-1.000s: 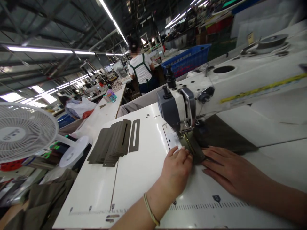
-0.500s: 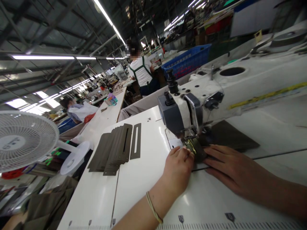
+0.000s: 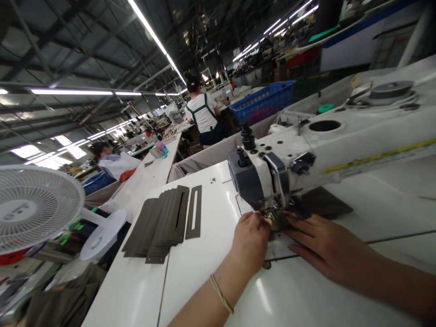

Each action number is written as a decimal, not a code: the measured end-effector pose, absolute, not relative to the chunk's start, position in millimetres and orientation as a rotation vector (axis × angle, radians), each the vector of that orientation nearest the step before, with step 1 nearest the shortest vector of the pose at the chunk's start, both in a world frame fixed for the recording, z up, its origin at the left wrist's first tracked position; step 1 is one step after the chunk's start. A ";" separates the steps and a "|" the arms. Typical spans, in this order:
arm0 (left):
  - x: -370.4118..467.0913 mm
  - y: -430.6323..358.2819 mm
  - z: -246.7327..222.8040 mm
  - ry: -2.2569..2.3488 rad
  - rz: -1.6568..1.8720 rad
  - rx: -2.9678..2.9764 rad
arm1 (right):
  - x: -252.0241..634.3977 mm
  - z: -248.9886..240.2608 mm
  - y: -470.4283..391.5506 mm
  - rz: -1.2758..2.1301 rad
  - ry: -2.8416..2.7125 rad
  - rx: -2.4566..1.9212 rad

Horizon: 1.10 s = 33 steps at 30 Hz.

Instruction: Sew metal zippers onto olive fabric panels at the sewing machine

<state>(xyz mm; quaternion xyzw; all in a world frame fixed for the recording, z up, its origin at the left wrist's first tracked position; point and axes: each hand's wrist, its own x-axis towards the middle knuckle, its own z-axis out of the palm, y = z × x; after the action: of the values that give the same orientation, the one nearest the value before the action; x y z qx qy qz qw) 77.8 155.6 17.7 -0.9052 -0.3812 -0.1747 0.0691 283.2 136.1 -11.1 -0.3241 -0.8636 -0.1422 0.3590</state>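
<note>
- Olive piece (image 3: pixel 278 221) is on your counter (image 3: pixel 190 277), right by the sewing machine (image 3: pixel 245 178) needle area; your left hand (image 3: pixel 251 240) and right hand (image 3: pixel 318 240) both touch it, can't tell if either grip's pinching
- Yellow tape (image 3: pixel 381 156) on the machine: markings too tiny
- White fan (image 3: pixel 17 215): hub badge unreadable
- Blue basket (image 3: pixel 267 102) farther off: contents unclear
</note>
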 end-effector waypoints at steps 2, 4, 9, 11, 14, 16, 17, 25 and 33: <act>75.6 150.5 18.1 -1.132 -0.549 -2.743 | 281.8 -8.3 133.8 -0.481 -2.179 -0.787; 73.6 143.7 17.1 -1.147 -0.587 -2.757 | 277.9 -5.8 135.0 -0.575 -2.144 -0.779; 75.3 136.0 11.4 -1.288 -0.607 -2.714 | 266.1 -6.5 151.2 -0.602 -2.208 -0.802; 77.3 138.0 11.3 -1.312 -0.569 -2.731 | 265.0 -7.1 155.9 -0.579 -2.229 -0.809; 78.5 142.4 13.8 -1.334 -0.537 -2.755 | 265.9 -4.3 158.2 -0.503 -2.236 -0.828; 78.0 144.6 15.4 -1.344 -0.536 -2.762 | 266.4 -0.8 158.3 -0.444 -2.247 -0.835; 77.6 145.5 15.9 -1.343 -0.539 -2.767 | 266.5 0.9 158.4 -0.425 -2.251 -0.835; 78.0 151.0 15.0 -1.327 -0.543 -2.754 | 267.6 2.0 161.5 -0.345 -2.269 -0.859; 80.3 153.7 14.8 -1.372 -0.552 -2.761 | 269.7 -3.1 164.7 -0.292 -2.245 -0.853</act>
<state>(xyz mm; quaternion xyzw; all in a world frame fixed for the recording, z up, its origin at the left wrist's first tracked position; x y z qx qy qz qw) 80.3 153.7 14.8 -0.8814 -0.4382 -0.1763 0.0048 269.7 164.7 -3.1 -0.3300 -0.8681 -0.1129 0.3532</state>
